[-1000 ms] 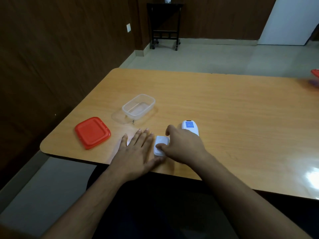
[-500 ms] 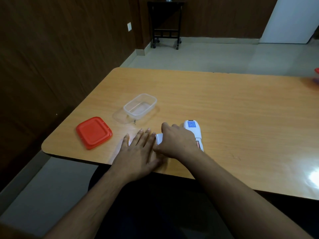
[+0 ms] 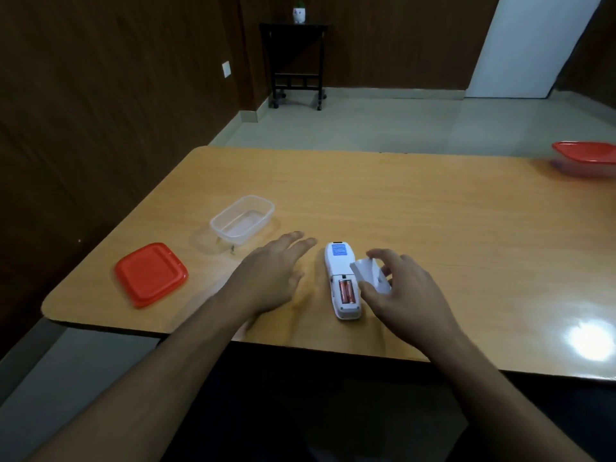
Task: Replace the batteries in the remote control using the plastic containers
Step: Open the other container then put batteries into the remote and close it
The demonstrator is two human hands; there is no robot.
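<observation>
batteries (image 3: 346,291) sit in the open bay of the remote (image 3: 342,282), which lies face down at lower centre of the frame on the tabletop (image 3: 433,235). our right hand (image 3: 405,296) has its grip pinched on the white battery cover (image 3: 370,276), held just right of the bay. our left hand (image 3: 270,278) is spread and released, holding nothing, just left of the remote. we judge the task early: cover off, old cells not yet out, new ones not yet in. the clear tub (image 3: 242,219) up and left of the remote looks empty, its red lid (image 3: 150,273) lying apart at lower left. a second tub with a red lid (image 3: 586,158) waits at the far right edge, contents too blurred to tell. the wood is glossy, with glare at lower right. the room is dim, with dark panelled walls, a pale floor and a small black stand (image 3: 296,65) at top centre.
</observation>
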